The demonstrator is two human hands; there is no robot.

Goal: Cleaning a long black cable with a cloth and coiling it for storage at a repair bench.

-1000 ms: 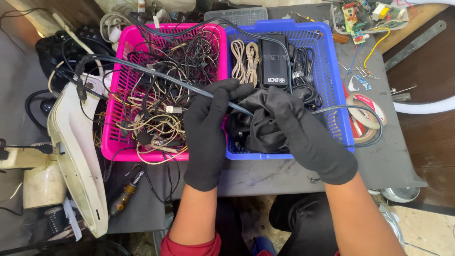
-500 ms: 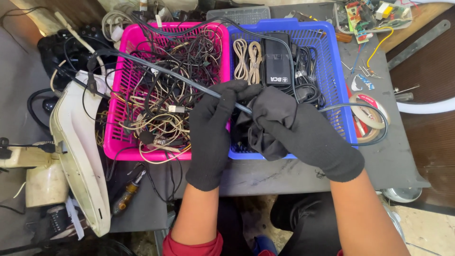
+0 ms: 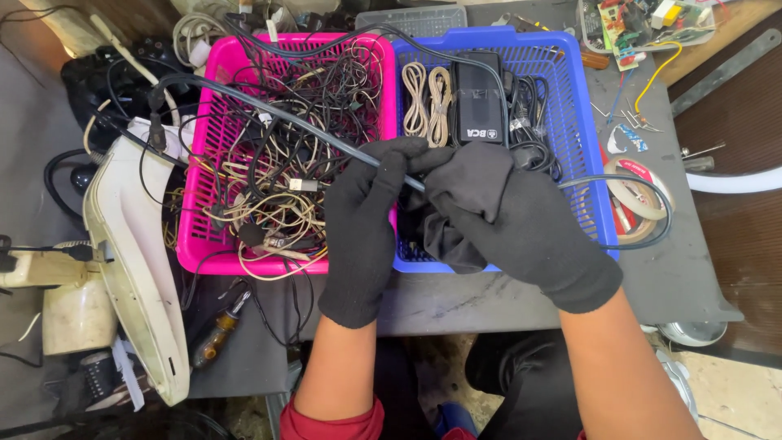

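Grey worktop (image 3: pixel 489 301), scuffed and crowded; brown floor at 3 o'clock.

Our left hand (image 3: pixel 366 228), black-gloved, fingers closed around a grey cable (image 3: pixel 269 114) at centre. Our right hand (image 3: pixel 509 220), gloved too, fingers curled on the same cable just beside the left; the cable runs up toward 10 o'clock and loops out right toward 3 o'clock.

Pink basket (image 3: pixel 195 195) of tangled wires at 10 o'clock; blue basket (image 3: pixel 599 163) touching it at 1 o'clock, holding a black power adapter (image 3: pixel 476 98) and coiled cords.

Tape rolls (image 3: pixel 639 195) at 3 o'clock. White plastic casing (image 3: pixel 134 269) at 8 o'clock, screwdriver (image 3: pixel 216 334) near it.
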